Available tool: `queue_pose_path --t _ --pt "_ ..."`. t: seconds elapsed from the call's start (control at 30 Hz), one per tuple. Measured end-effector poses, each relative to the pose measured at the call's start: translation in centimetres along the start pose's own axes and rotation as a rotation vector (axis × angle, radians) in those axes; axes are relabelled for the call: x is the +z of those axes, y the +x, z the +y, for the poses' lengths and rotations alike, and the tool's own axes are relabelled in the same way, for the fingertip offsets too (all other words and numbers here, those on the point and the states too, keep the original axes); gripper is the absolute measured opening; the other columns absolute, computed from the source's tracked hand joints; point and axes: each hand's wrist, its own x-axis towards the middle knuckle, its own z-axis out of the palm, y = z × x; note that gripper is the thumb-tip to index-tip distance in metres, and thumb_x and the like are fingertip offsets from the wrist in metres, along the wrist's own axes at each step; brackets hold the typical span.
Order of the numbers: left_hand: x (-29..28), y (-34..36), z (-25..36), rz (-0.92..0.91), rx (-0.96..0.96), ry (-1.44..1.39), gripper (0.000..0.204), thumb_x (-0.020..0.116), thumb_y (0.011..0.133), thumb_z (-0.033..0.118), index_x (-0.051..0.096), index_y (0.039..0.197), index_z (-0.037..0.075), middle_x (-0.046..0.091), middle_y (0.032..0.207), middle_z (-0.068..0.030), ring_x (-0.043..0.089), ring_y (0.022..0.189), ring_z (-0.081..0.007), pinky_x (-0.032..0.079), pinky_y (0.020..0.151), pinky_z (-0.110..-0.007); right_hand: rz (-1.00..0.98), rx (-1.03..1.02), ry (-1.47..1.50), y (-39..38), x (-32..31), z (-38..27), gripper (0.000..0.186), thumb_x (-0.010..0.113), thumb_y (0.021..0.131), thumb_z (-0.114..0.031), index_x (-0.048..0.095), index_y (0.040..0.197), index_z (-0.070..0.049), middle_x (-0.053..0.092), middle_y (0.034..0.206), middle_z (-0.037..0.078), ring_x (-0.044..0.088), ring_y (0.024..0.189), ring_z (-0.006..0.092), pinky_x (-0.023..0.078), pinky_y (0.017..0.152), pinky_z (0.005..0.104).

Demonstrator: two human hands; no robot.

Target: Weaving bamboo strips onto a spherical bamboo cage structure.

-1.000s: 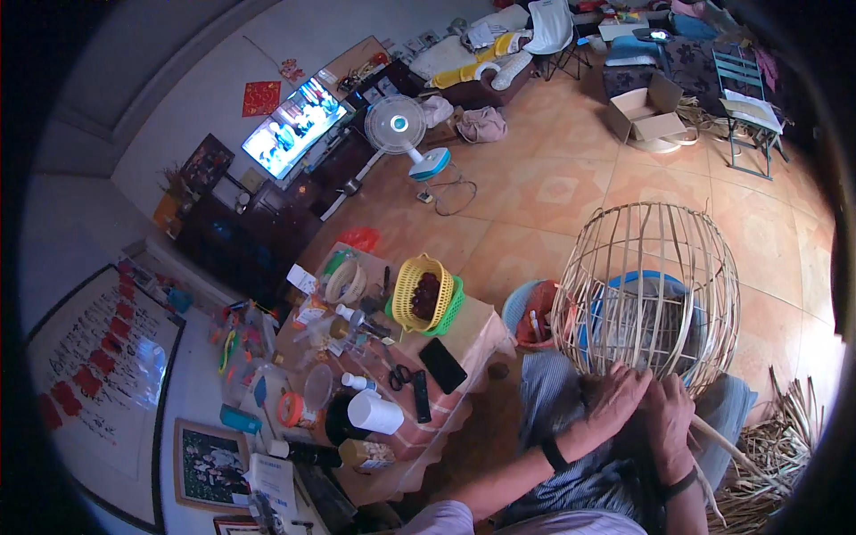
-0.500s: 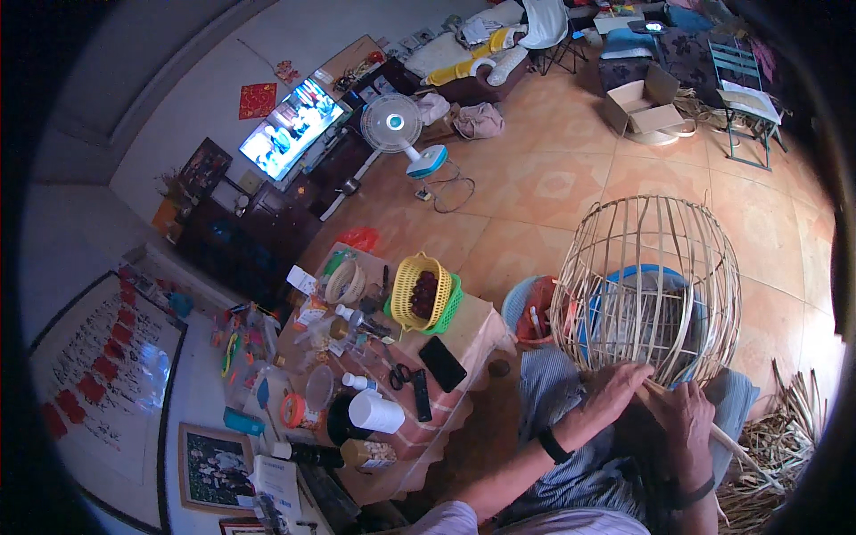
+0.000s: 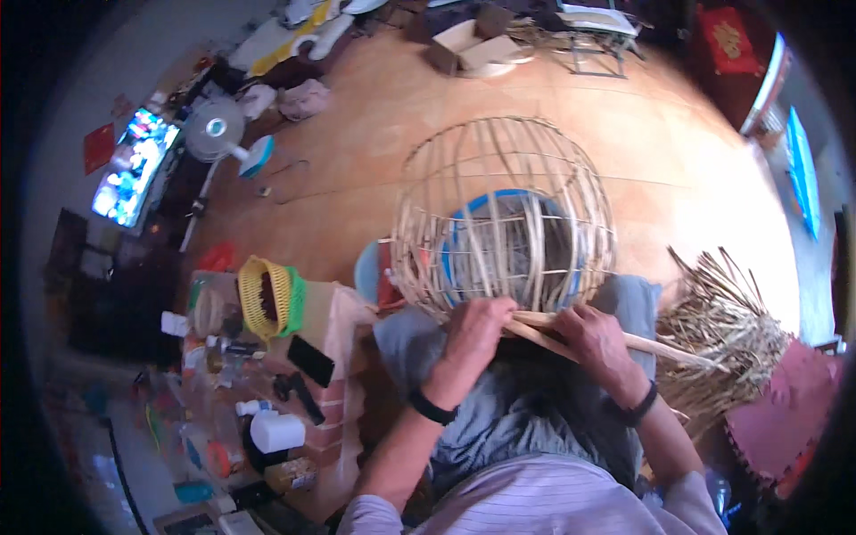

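Filling most of the view: orange tiled floor (image 3: 348, 116). Clock runs from the hands, 12 straight ahead. Cluttered table (image 3: 341, 308) at 9, beside the person's knee. Open slatted basket frame (image 3: 536, 245) at 12, near edge right by the hands. Loose heap of dry straw (image 3: 713, 330) at 3, on the floor. Lit TV screen (image 3: 138, 165) far off at 10. Blue-rimmed tub (image 3: 473, 205) shows between the slats at 12; inside the frame or behind it, can't really tell. Pink mat (image 3: 780, 410) at 4, beside the straw. White fan (image 3: 214, 127) at 10, nearer than the TV screen. Open cardboard box (image 3: 468, 45) far out near 12. Yellow basket (image 3: 251, 308) at 9, on the table, dark contents. Pale strips (image 3: 664, 346) at the hands, one running out toward 3. Left hand (image 3: 477, 330) pinches their end by the frame; right hand (image 3: 593, 339) closes around them further along. Black phone (image 3: 310, 360) flat at 9, table edge.
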Motion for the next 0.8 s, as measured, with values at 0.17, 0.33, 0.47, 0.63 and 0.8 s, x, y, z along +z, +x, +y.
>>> queue_pose_path --t 0.17,0.33,0.47,0.63,0.8 --pt "-1.3 1.0 -1.2 -0.044 0.164 -0.115 0.022 0.062 0.093 0.002 0.078 0.108 0.002 0.072 0.086 -0.0249 0.074 0.084 -0.0425 0.056 0.073 -0.049 0.356 -0.049 -0.139 0.0 -0.4 -1.7 0.018 0.077 0.088 -0.018 0.066 0.098 -0.008 0.060 0.097 0.011 0.061 0.094 0.0336 0.052 0.079 0.0468" --pt "-2.3 1.3 -0.7 -0.085 0.116 -0.089 0.024 0.064 0.092 -0.002 0.080 0.110 0.003 0.073 0.089 -0.0263 0.075 0.086 -0.0428 0.058 0.076 -0.048 0.191 -0.051 -0.035 -1.2 0.8 -4.2 0.027 0.077 0.090 -0.021 0.063 0.108 -0.006 0.064 0.101 0.013 0.067 0.093 0.0344 0.054 0.077 0.0471" --pt "-2.5 1.5 -1.2 -0.139 0.093 -0.064 0.022 0.068 0.093 0.000 0.079 0.113 0.002 0.075 0.096 -0.0251 0.076 0.093 -0.0407 0.058 0.080 -0.046 0.131 0.022 0.119 -1.1 3.5 -4.7 0.027 0.074 0.095 -0.020 0.057 0.109 -0.005 0.072 0.096 0.018 0.074 0.083 0.0380 0.058 0.063 0.0497" --pt "-2.6 1.7 -1.3 -0.173 0.068 -0.078 0.022 0.069 0.093 0.001 0.078 0.114 0.001 0.076 0.100 -0.0249 0.076 0.095 -0.0408 0.058 0.082 -0.045 0.020 0.016 0.235 -0.9 4.9 -4.9 0.019 0.067 0.099 -0.014 0.056 0.108 -0.003 0.072 0.086 0.020 0.074 0.076 0.0412 0.057 0.059 0.0506" --pt "-2.3 1.5 -0.7 -0.100 0.105 -0.068 0.023 0.069 0.092 -0.001 0.080 0.111 0.004 0.074 0.090 -0.0246 0.075 0.088 -0.0417 0.059 0.079 -0.048 -0.027 0.072 0.411 0.3 4.4 -8.1 0.019 0.064 0.103 -0.015 0.060 0.112 0.001 0.073 0.087 0.021 0.072 0.070 0.0371 0.055 0.058 0.0464"
